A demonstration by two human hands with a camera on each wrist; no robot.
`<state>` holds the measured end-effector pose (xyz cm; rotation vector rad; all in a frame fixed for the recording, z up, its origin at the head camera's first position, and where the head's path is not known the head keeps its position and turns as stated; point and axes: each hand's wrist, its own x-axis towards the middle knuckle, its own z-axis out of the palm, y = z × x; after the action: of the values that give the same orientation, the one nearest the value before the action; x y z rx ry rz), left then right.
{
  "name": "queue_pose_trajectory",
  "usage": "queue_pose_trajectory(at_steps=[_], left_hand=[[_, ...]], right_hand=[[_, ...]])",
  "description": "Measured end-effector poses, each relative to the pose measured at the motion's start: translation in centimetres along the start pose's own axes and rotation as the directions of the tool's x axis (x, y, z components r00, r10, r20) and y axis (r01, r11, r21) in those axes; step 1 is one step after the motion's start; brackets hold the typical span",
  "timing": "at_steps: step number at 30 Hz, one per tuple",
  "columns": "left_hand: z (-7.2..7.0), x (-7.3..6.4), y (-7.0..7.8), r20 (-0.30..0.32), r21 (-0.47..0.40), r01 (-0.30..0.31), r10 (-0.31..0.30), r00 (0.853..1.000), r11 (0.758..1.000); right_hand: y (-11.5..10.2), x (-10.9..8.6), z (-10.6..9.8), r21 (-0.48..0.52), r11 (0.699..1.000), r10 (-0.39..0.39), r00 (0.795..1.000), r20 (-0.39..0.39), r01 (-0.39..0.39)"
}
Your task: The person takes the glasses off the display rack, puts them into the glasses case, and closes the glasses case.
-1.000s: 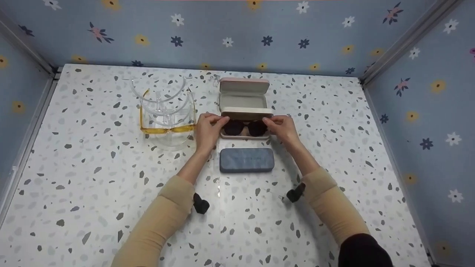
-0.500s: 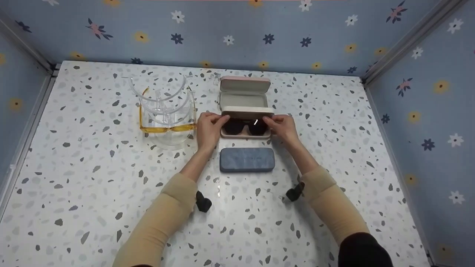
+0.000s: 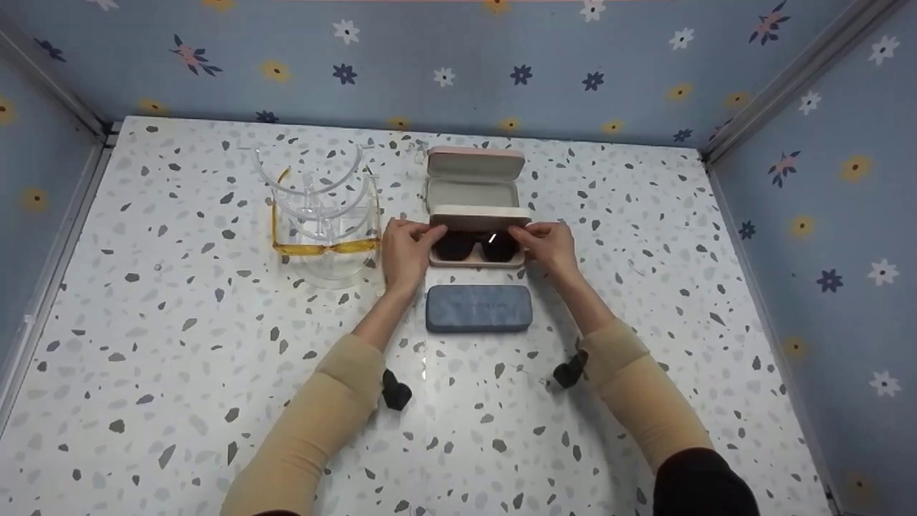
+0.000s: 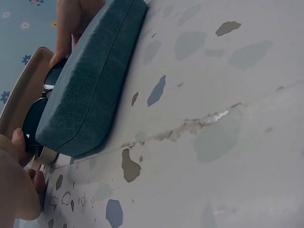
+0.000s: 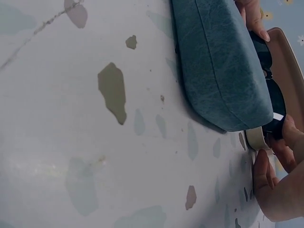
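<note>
Dark sunglasses (image 3: 458,247) sit in an open eyeglass case (image 3: 476,264), whose lid stands raised behind them. My left hand (image 3: 405,254) pinches their left end, thumb on the front by the lens. At the opposite end my right hand (image 3: 550,247) pinches likewise, its thumb (image 5: 289,127) against the lens edge in the right wrist view. A closed blue eyeglass case (image 3: 478,308) lies just in front; in both wrist views it covers part of the open case and sunglasses (image 4: 34,118). The temples are hidden.
Behind the case in use stands another open case (image 3: 473,192) with a grey lining. To the left, yellow-framed glasses (image 3: 351,246) rest on a clear stand (image 3: 337,279), close to the left hand. Flower-patterned panels (image 3: 401,64) border the speckled table (image 3: 179,373).
The sunglasses have tilted slightly within the case, and a bright glint now shows on the right lens. Both hands keep their places at the ends. The head view has shifted a little.
</note>
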<state>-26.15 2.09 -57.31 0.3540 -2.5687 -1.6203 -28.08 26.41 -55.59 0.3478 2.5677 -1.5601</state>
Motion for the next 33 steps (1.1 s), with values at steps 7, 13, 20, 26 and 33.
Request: queue_pose_trajectory(at_steps=[7,13,20,26,33], left_hand=[[0.06,-0.16,-0.30,-0.007,-0.010,-0.051,0.051,0.999,0.999],[-0.06,-0.25,-0.37,-0.018,0.002,-0.043,0.043,0.999,0.999],[0.01,-0.26,-0.20,-0.026,0.018,-0.024,0.024,0.999,1.000],[0.10,-0.16,-0.31,-0.034,0.029,-0.011,0.012,0.999,1.000],[0.14,-0.22,-0.29,-0.047,0.007,0.014,-0.013,0.999,1.000]], right_hand=[[0.11,-0.01,0.04,-0.009,1.000,-0.002,1.000,-0.024,0.001],[0.27,-0.10,-0.10,-0.004,1.000,-0.006,0.999,-0.052,0.006],[0.41,-0.12,-0.14,0.024,1.000,-0.018,0.997,-0.074,0.020],[0.57,-0.09,-0.20,0.008,0.999,-0.032,0.996,-0.084,0.033],[0.65,-0.22,-0.41,-0.008,0.999,-0.046,0.995,-0.088,0.045]])
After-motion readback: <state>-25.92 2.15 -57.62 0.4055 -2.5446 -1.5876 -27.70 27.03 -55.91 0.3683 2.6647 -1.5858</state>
